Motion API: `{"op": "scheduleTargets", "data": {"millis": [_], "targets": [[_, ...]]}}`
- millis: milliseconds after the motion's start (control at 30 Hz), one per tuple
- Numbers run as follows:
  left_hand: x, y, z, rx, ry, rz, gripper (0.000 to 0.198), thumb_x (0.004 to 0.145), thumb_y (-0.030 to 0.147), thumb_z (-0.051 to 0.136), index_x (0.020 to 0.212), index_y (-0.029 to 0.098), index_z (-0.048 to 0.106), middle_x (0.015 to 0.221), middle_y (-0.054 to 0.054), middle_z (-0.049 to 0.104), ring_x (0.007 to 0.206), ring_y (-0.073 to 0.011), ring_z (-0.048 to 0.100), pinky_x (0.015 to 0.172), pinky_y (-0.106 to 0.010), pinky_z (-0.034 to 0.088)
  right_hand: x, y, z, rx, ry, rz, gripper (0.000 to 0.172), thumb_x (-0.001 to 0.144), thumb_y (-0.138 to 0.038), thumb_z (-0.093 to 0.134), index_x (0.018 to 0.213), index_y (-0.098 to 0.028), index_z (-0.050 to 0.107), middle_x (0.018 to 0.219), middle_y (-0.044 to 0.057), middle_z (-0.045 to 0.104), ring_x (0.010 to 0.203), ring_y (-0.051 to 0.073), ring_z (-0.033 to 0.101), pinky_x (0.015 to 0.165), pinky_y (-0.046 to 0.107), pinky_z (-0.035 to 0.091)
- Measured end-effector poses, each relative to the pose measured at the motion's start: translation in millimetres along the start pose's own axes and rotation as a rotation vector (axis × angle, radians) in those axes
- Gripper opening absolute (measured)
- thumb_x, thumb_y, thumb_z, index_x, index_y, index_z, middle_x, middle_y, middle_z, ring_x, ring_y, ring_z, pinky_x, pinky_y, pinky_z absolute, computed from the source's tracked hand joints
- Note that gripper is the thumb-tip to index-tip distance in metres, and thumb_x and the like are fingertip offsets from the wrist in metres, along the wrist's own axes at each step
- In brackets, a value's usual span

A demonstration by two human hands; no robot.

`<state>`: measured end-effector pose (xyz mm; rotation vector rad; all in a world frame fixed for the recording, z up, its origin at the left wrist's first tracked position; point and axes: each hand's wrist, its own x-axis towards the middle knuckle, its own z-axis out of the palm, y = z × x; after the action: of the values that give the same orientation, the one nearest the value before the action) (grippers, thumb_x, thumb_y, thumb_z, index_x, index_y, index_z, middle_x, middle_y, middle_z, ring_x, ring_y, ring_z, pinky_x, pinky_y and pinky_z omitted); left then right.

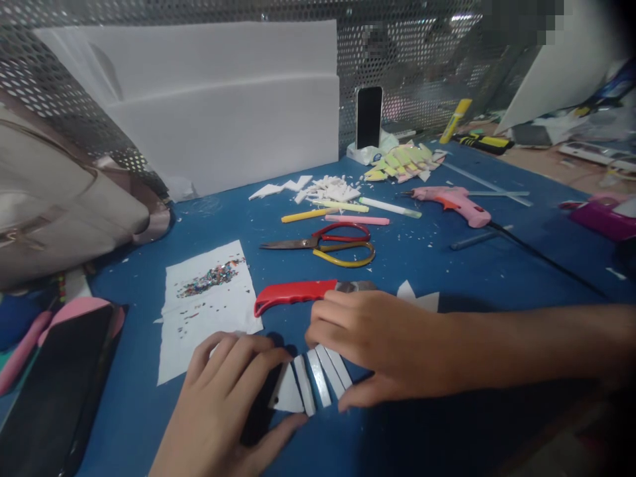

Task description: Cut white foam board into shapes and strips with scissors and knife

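Several white strips (319,377) stand side by side on the blue table (213,424), with a white triangular piece (288,392) bearing a dark dot at their left end. My left hand (228,391) curves around the triangular piece, thumb at its lower edge and fingers at its top. From the right, my right hand (362,338) spans the rightmost strips between thumb and fingers. A red-handled cutter (293,292) lies just beyond, its front end partly hidden by my right hand. White paper with colourful bits (173,351) rests beyond my left hand.
Scissors (342,245), markers (358,220), white scraps (332,189) and a pink glue gun (447,199) lie farther back. A phone (368,118) stands behind them. Another dark phone (54,391) is at the left, near a beige bag (64,199). White board (223,119) stands at the back.
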<state>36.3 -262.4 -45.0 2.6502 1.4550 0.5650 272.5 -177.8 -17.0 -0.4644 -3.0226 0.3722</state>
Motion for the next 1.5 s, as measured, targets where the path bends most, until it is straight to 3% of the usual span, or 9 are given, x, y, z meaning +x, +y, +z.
{"op": "scheduleTargets", "data": {"millis": [200,367,500,700,833,1000,1333,1500], "targets": [[-5.6,-8.7,1.1,-0.049,0.037,-0.004,0.04,0.081,0.054,0.068,0.108,0.026,0.059,0.101,-0.002,0.065,0.096,-0.0246,0.057,0.092,-0.041,0.033,-0.1,1.3,-1.2,0.006,-0.003,0.006,0.049,0.088,-0.056,0.058,0.11,-0.012,0.055,0.1,0.01,0.058,0.085,0.023,0.053,0.063,0.032,0.043],[-7.7,-10.9,-0.9,-0.011,0.054,0.039,0.037,0.08,0.045,0.07,0.109,0.025,0.059,0.101,-0.004,0.066,0.095,-0.0243,0.058,0.095,-0.043,0.033,-0.4,2.5,-1.9,0.009,0.002,0.007,0.049,0.087,-0.057,0.058,0.106,-0.012,0.056,0.098,0.01,0.058,0.084,0.022,0.053,0.064,0.032,0.043],[-9.4,-7.8,0.5,0.04,0.087,0.091,0.05,0.074,0.04,0.071,0.118,0.021,0.057,0.116,-0.011,0.063,0.108,-0.0298,0.053,0.101,-0.052,0.03,-1.4,4.8,-3.5,-0.005,0.013,0.0,0.055,0.084,-0.062,0.059,0.104,-0.012,0.055,0.095,0.009,0.057,0.082,0.022,0.053,0.064,0.033,0.042],[-11.2,-8.6,2.8,0.072,-0.023,0.263,0.043,0.085,0.038,0.063,0.127,0.033,0.056,0.134,-0.007,0.059,0.127,-0.031,0.045,0.108,-0.06,0.022,-1.7,5.4,-5.5,-0.026,-0.015,-0.018,0.048,0.087,-0.055,0.058,0.105,-0.011,0.056,0.097,0.01,0.058,0.084,0.023,0.053,0.07,0.037,0.045],[-12.8,-12.5,2.3,0.118,-0.047,0.357,0.042,0.092,0.037,0.056,0.134,0.034,0.054,0.137,-0.005,0.059,0.134,-0.0291,0.042,0.112,-0.059,0.02,-3.1,5.6,-7.6,-0.019,-0.035,-0.015,0.047,0.086,-0.054,0.062,0.106,-0.011,0.057,0.097,0.01,0.058,0.083,0.023,0.054,0.069,0.037,0.045],[-15.2,-13.9,1.4,0.096,0.008,0.35,0.038,0.094,0.023,0.053,0.129,0.034,0.058,0.136,0.0,0.061,0.13,-0.0248,0.047,0.113,-0.054,0.023,-6.3,7.0,-9.8,-0.084,-0.032,-0.027,0.046,0.086,-0.054,0.061,0.101,-0.011,0.057,0.095,0.009,0.058,0.082,0.024,0.054,0.064,0.035,0.043],[-14.8,-14.1,3.5,0.108,0.052,0.347,0.032,0.094,0.024,0.055,0.123,0.035,0.063,0.126,0.003,0.068,0.118,-0.0234,0.059,0.113,-0.052,0.028,-4.6,8.5,-7.2,-0.05,-0.006,-0.027,0.052,0.087,-0.062,0.056,0.104,-0.013,0.055,0.094,0.008,0.058,0.082,0.023,0.055,0.061,0.033,0.041],[-14.3,-12.8,-2.3,0.088,0.088,0.344,0.033,0.093,0.02,0.056,0.121,0.037,0.064,0.122,0.005,0.07,0.113,-0.0214,0.061,0.111,-0.049,0.032,-5.8,9.7,-12.4,-0.06,-0.071,-0.005,0.041,0.087,-0.051,0.063,0.099,-0.013,0.054,0.097,0.009,0.058,0.082,0.022,0.054,0.059,0.032,0.039]]}}
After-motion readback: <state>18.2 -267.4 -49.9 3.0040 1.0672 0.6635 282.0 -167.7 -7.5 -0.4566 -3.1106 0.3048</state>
